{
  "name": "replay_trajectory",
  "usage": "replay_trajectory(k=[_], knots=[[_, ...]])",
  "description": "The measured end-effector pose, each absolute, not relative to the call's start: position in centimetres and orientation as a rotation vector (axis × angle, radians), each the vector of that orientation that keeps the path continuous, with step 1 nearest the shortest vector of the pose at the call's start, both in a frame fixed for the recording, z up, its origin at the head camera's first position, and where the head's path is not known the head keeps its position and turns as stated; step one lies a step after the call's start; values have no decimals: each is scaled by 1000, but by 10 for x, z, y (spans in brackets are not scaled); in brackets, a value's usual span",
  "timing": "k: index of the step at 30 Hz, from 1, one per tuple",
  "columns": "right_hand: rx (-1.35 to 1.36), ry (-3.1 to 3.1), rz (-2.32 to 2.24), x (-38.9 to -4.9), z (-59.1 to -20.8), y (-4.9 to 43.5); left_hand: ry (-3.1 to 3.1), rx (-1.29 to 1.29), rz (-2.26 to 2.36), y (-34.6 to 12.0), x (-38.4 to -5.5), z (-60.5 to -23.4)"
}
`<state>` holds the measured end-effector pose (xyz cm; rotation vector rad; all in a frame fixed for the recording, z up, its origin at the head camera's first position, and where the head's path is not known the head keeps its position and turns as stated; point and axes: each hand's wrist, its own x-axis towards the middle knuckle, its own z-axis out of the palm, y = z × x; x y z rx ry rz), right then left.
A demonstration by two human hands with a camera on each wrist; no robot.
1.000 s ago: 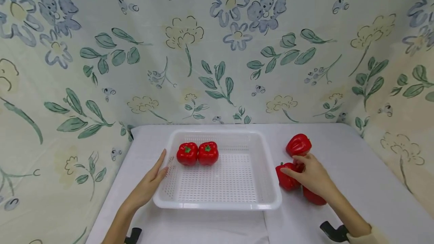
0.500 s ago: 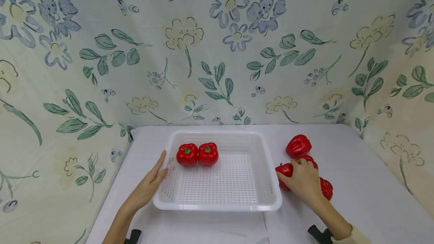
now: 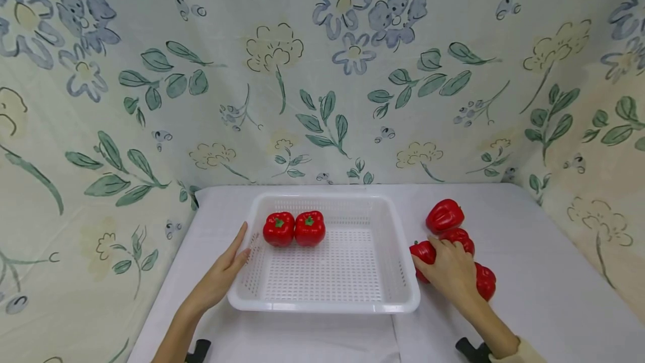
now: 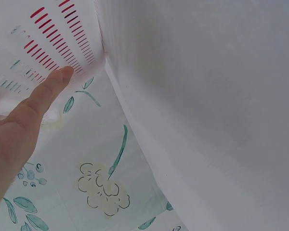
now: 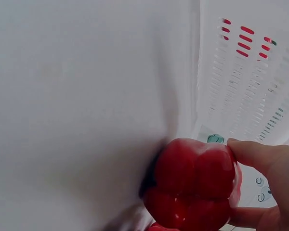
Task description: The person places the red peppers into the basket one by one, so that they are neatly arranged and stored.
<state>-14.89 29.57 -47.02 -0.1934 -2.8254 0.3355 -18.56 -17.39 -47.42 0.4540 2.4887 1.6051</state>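
The step in hand looks like picking up: at three o'clock just outside the white perforated plastic basket (image 3: 322, 307), the right hand (image 3: 449, 270) pinches a glossy red bell pepper (image 5: 196, 185), while the left hand (image 3: 220, 274) rests straight-fingered at nine o'clock, and the next move calls for a lift high enough to clear the basket.

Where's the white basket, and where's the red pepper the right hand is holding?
White basket (image 3: 323, 307), head view: on its near rim.
Held red pepper (image 5: 193, 182), right wrist view: on its lobed surface.
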Motion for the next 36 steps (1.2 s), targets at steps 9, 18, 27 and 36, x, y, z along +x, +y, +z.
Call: replay_trajectory(k=[9,18,27,36], knots=[[-189,-2820,382,-149,-474,298,2498,457,1596,-174,-186,-475],[-174,-2794,404,-148,-474,300,2494,458,1603,-174,-185,-472],[-174,-2784,425,-150,-475,300,2498,465,1607,-174,-185,-472],[-154,-2764,501,-148,-476,303,2492,444,1597,-174,-186,-475]])
